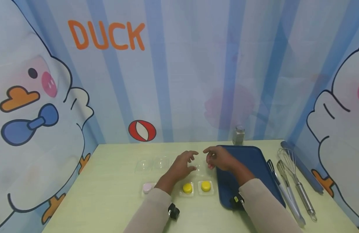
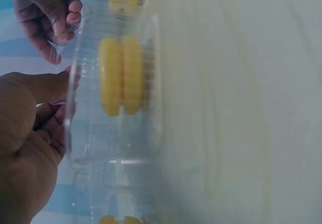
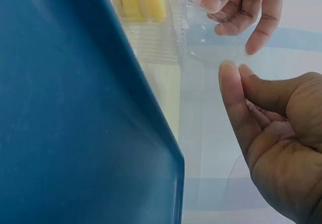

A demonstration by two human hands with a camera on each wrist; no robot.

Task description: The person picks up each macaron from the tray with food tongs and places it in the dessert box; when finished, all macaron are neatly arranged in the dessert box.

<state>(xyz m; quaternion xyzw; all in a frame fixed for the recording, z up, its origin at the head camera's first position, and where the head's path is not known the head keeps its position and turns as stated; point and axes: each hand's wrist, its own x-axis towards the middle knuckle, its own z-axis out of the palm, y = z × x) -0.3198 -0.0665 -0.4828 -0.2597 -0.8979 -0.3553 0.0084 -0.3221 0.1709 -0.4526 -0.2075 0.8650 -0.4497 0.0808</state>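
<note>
Fingers of left hand spread apart, pinching nothing; thumb and finger of right hand close together, can't tell if gripping; clear plastic lid between, just past yellow treats on table.

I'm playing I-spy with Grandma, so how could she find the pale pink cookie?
Find the big blue tray on the table. In the head view, cookies in clear plastic boxes sit to its left. The pale pink cookie is farthest left; the other two showing are yellow.
</note>
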